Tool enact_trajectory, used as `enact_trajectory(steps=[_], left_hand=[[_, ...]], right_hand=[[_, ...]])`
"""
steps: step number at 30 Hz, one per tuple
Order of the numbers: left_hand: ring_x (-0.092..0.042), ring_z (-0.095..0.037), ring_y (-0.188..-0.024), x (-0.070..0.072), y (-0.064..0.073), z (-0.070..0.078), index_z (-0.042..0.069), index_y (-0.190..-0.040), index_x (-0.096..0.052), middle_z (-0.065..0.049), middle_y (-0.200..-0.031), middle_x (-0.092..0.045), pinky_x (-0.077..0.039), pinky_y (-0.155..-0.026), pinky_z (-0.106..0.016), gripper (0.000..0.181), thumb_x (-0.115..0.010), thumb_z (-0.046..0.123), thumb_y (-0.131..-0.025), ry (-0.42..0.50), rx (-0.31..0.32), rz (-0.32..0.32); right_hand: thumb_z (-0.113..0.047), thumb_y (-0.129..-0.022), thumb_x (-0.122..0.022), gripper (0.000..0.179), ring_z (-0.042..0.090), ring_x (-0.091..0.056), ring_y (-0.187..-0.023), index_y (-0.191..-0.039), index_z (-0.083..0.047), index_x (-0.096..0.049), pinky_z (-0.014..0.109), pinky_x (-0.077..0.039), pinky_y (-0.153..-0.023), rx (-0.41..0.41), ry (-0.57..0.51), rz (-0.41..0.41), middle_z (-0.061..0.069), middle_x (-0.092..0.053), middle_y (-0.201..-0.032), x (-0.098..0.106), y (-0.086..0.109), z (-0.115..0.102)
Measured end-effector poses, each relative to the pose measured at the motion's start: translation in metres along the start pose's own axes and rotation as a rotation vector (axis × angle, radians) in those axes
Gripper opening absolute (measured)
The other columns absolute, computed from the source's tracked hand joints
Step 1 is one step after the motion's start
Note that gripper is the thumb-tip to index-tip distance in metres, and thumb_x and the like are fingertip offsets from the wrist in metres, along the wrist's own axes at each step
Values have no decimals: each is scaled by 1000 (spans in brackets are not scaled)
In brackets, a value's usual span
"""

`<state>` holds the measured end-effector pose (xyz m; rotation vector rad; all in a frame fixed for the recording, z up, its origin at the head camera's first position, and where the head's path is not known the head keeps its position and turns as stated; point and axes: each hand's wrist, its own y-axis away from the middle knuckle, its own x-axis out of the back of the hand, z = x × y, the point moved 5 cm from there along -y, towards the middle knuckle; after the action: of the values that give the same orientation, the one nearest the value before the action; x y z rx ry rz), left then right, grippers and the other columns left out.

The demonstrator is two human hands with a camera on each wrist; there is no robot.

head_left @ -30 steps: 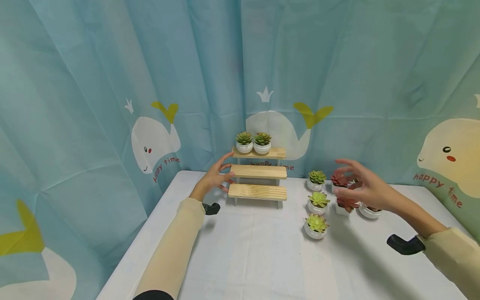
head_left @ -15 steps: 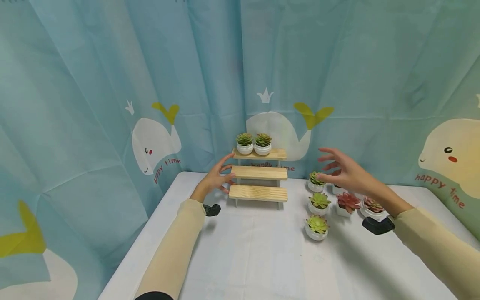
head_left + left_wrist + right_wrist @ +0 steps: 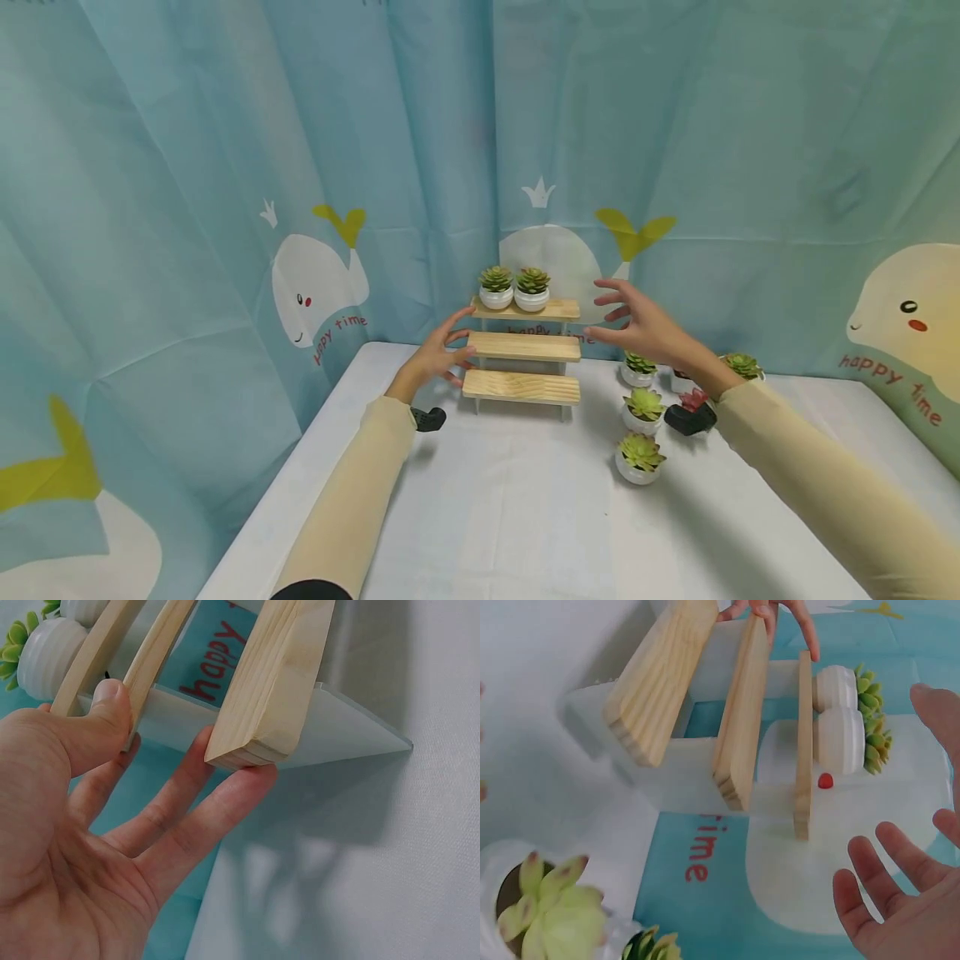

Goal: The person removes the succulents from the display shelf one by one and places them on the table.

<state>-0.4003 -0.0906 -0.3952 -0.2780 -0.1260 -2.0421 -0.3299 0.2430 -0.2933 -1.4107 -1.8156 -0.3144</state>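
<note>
A three-tier display stand [image 3: 525, 346] with wooden shelves stands on the table. Two potted succulents [image 3: 532, 290] sit side by side on its top shelf, toward the left. At the stand's left end my left hand [image 3: 437, 354] holds on: in the left wrist view, the thumb lies on the middle shelf and several fingers touch the shelf ends. My right hand [image 3: 643, 327] is raised in the air to the right of the stand, fingers spread and slightly bent. Nothing lies between them, and in the right wrist view a gap separates this hand [image 3: 900, 900] from the shelves.
Right of the stand, green succulents [image 3: 639, 458] in white pots form a column. Behind my right wrist, a red succulent [image 3: 693, 398] and another green one [image 3: 741, 365] are partly covered. A blue whale-print curtain [image 3: 420, 125] hangs behind the white table [image 3: 525, 517].
My right hand has moved left and slightly up, from above the red succulents to near the stand's right end, staying empty. The left hand stays at the stand, and the view has shifted slightly.
</note>
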Motion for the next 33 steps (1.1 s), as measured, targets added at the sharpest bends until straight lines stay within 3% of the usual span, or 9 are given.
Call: enact_trajectory(steps=[10, 19, 26, 33], left_hand=[[-70, -45, -100, 0, 1, 1, 43, -162, -25, -19, -166, -27, -62, -65, -57, 78, -66, 14, -103, -6, -6, 14], [-71, -44, -100, 0, -1, 1, 41, -163, -25, -19, -165, -28, -63, -61, -51, 78, -66, 14, -102, -2, -2, 14], [-72, -40, -98, 0, -1, 2, 44, -162, -26, -17, -165, -30, -62, -65, -57, 78, -66, 14, -102, -14, -2, 23], [-71, -42, -99, 0, -1, 0, 45, -161, -26, -17, -165, -30, -63, -62, -52, 77, -65, 15, -103, -14, 4, 24]], right_hand=[[-38, -95, -76, 81, 42, -55, -124, -157, -8, -34, 54, -55, -90, -56, -70, 10, 25, -50, -144, -20, -34, -7], [-39, -95, -75, 78, 39, -55, -122, -156, -10, -36, 55, -53, -95, -111, -107, 47, 20, -50, -146, -38, -60, -5], [-41, -94, -76, 75, 39, -55, -123, -150, -6, -40, 55, -51, -99, -149, -97, 96, 20, -52, -142, -46, -77, 2], [-40, -95, -76, 73, 40, -54, -127, -148, -4, -41, 55, -50, -102, -188, -87, 92, 22, -55, -140, -55, -87, 8]])
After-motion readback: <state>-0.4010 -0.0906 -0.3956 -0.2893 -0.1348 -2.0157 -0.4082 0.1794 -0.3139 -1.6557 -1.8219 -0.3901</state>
